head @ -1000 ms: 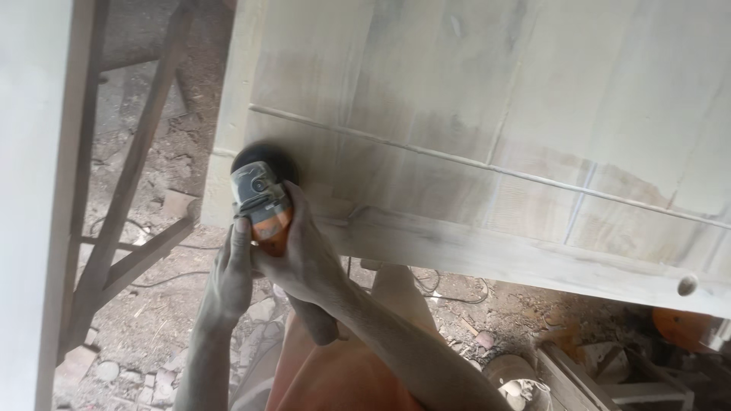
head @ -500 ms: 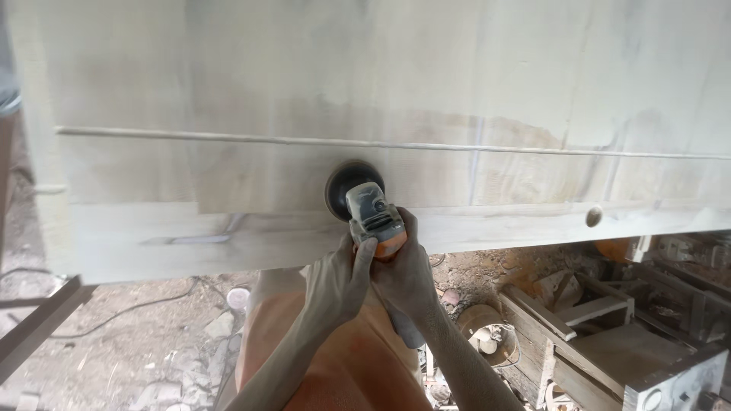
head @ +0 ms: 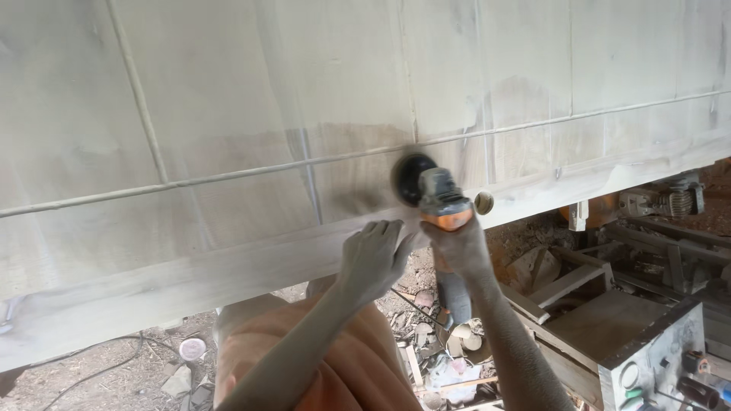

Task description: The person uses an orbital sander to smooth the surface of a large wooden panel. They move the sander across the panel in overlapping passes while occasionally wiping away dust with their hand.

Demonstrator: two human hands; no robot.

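Right hand is closed around the body of an orange-and-grey angle grinder, tool held upright so its dark sanding disc lies flat against the pale wooden panel. Contact point sits just below the thin raised moulding strip, near the panel's lower edge, close beside a round wooden peg.

Left hand is open, fingers spread, palm pressed on the lower rail of the panel just left of the grinder; judged a steadying brace, not a grip.

Both forearms are coated in fine dust. Orange shorts show below. Wooden machine bench stands at right; debris and a cable lie on the dirt floor.
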